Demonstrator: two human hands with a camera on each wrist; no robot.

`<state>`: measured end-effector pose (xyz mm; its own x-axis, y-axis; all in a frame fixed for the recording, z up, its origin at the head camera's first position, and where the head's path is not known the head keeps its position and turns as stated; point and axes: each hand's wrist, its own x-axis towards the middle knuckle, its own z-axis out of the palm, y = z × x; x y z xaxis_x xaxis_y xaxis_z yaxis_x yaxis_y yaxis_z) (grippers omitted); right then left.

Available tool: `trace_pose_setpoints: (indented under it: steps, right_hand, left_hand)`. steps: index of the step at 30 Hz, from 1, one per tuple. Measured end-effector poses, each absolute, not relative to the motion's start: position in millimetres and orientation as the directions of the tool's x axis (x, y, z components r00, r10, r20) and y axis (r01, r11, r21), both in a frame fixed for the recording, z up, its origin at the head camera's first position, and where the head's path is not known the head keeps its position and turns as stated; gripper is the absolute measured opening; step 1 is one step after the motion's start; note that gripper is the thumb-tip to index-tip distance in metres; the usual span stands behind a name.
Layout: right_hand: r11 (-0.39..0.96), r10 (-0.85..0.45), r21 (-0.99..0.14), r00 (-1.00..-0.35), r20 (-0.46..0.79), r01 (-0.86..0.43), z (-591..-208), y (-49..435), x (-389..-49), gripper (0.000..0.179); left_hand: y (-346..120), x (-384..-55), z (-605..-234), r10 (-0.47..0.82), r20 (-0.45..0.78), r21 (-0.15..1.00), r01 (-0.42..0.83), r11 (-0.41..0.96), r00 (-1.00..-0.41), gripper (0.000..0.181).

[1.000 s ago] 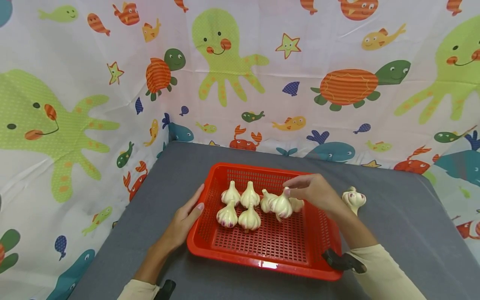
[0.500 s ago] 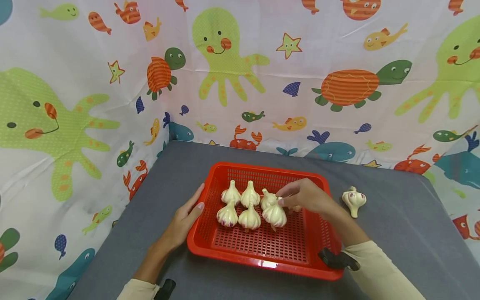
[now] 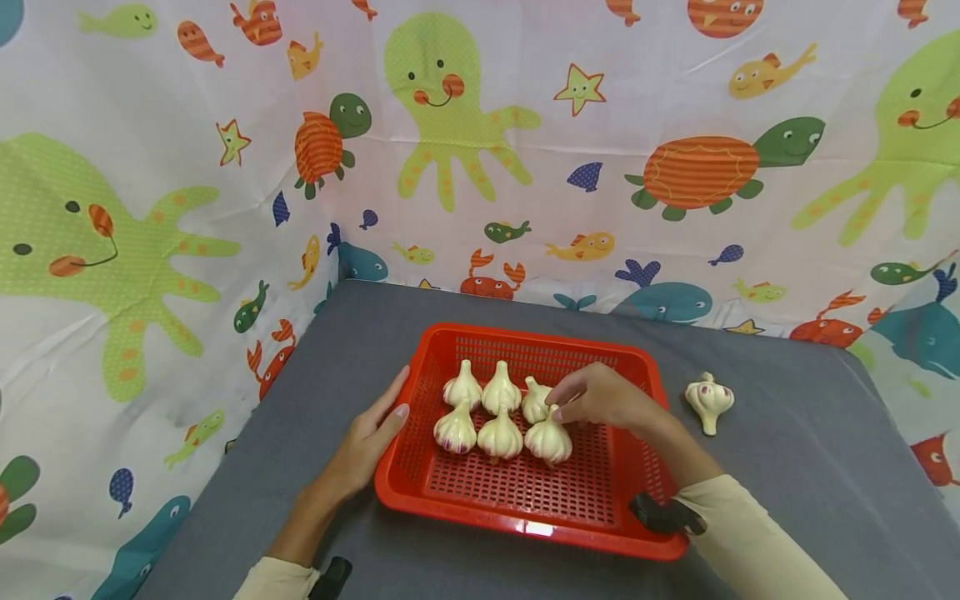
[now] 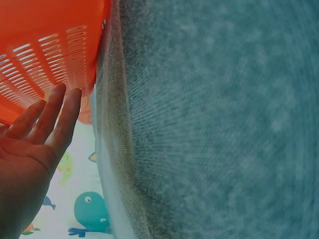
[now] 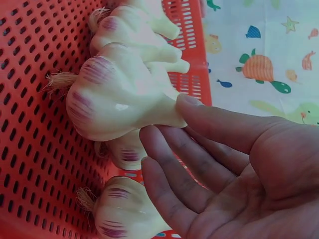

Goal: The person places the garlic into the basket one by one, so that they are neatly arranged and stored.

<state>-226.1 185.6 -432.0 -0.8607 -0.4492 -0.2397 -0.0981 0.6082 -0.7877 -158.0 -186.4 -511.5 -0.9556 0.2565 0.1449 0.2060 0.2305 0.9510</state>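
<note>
My right hand [image 3: 603,396] pinches the neck of a garlic bulb [image 3: 548,442] between thumb and fingertips. The bulb is low over the floor of the red slotted basket [image 3: 517,492], in line with the front row; whether it touches the floor, I cannot tell. Several pale bulbs stand beside it in two rows, among them a front left bulb [image 3: 454,431] and a back bulb [image 3: 536,400]. Below the held one in the right wrist view lies another bulb [image 5: 124,209], hidden by my hand in the head view. With fingers straight, my left hand [image 3: 367,446] rests against the basket's left side.
One more garlic bulb [image 3: 708,402] lies on the grey tablecloth [image 3: 795,467] right of the basket, neck toward me. A white curtain [image 3: 517,275] printed with sea animals stands behind and to the left of the table.
My right hand has moved left and toward me, lowering the pinched garlic bulb into line with the front row. My left hand and the basket have stayed in place.
</note>
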Motion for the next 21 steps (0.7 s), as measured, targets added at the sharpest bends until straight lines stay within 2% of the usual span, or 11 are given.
trace_pose_setpoints:
  steps: [9,21]
  right_hand:
    - [0.622,-0.444,-0.775,-0.865,-0.234,-0.110,-435.2,182.2,-227.2,0.022]
    - [0.611,-0.420,-0.785,-0.881,-0.218,-0.097,-437.4,184.3,-226.9,0.030]
  left_hand:
    - [-185.9,-158.3,-510.8,0.252,0.137,0.952,0.198,0.235,-0.958,0.060]
    - [-185.9,-157.9,-511.1,0.255,0.136,0.952,0.198,0.233,-0.957,0.060]
